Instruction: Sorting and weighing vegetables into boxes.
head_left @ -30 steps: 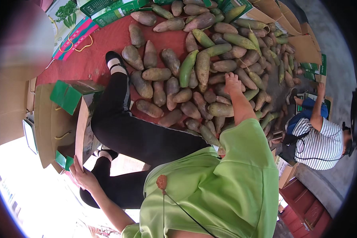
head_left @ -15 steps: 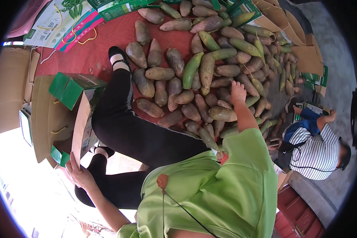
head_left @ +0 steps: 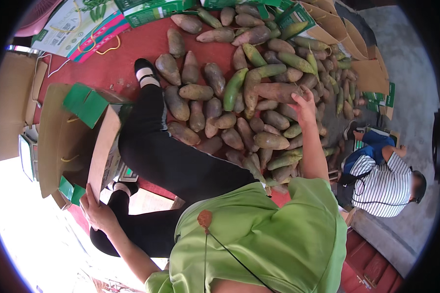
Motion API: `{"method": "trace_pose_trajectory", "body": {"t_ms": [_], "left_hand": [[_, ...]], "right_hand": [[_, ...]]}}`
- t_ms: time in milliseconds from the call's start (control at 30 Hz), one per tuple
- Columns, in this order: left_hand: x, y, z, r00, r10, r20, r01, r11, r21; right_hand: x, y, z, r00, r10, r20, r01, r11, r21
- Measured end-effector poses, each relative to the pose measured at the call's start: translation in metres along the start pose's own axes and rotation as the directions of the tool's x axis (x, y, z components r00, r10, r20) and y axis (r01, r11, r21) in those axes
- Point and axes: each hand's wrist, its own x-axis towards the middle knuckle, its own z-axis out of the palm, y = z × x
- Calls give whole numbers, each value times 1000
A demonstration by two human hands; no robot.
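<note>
At my left there is an open cardboard box (head_left: 54,141) with green flaps. My left hand (head_left: 98,214) has its fingers bent around the edge of the cardboard panel (head_left: 102,151), and I see nothing else in it. The inside of the box is in shadow, so I cannot tell how much it already contains. More to the right, on the red floor covering (head_left: 112,80), a great many loose radishes (head_left: 178,103) lie in different directions; all these are left unhandled. Then comes the one radish (head_left: 276,92) which is picked out, in front of me, over the pile. Its long axis goes almost straight from left to right, with the free, blunt end toward the left; whether this end touches its neighbour, I cannot tell. My right hand (head_left: 304,103) is closed around its right end. Farthest right is a co-worker (head_left: 384,183) in a striped shirt.
</note>
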Motion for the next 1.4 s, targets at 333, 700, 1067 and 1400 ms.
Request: {"method": "trace_pose_trajectory", "body": {"t_ms": [333, 700, 1067, 1400], "left_hand": [[3, 14, -18, 999, -11, 40, 12, 1000, -21], [2, 6, -23, 1000, -10, 21, 12, 998, -69], [6, 5, -19, 1000, 21, 21, -20, 999, -42], [5, 6, -16, 1000, 25, 7, -24, 998, -59]], "right_hand": [[-78, -118, 191, 700, -420, 577, 287, 906, 311], [-230, -126, 413, -26, -539, 842, 732, 563, 383], [-242, -47, 485, 42, -319, 947, 971, 237, 37], [-128, -117, 309, 251, -282, 926, 799, 601, -34]]}}
